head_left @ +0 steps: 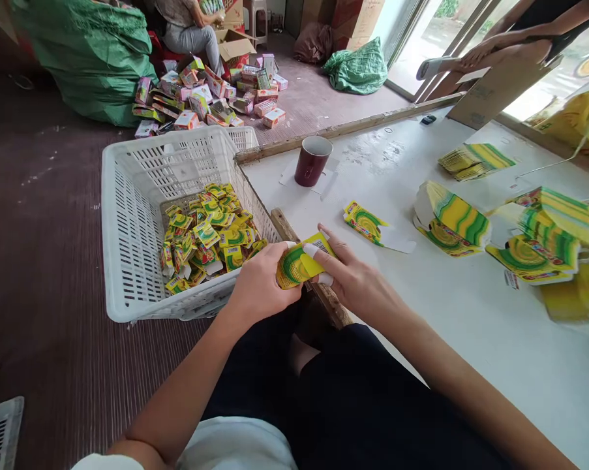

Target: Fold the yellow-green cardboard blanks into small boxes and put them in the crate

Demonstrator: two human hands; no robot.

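Note:
Between both hands, over the table's wooden edge, is a small yellow and green cardboard box (293, 266). My left hand (262, 281) is wrapped round its left end. With white-covered fingertips, my right hand (346, 267) grips the box's right end, at a yellow flap with a barcode. A flat unfolded carton (365, 222) of the same print lies on the white table just beyond my right hand. To the left, a white plastic basket (120, 228) holds a heap of small yellow boxes (209, 232).
A maroon mug (314, 162) stands on the white table (470, 346). Stacks of yellow-green cartons (453, 222) lie to the right. Behind the basket, colourful boxes (216, 98) are piled on the floor by a green sack (93, 59). One person sits at the back, another at the upper right.

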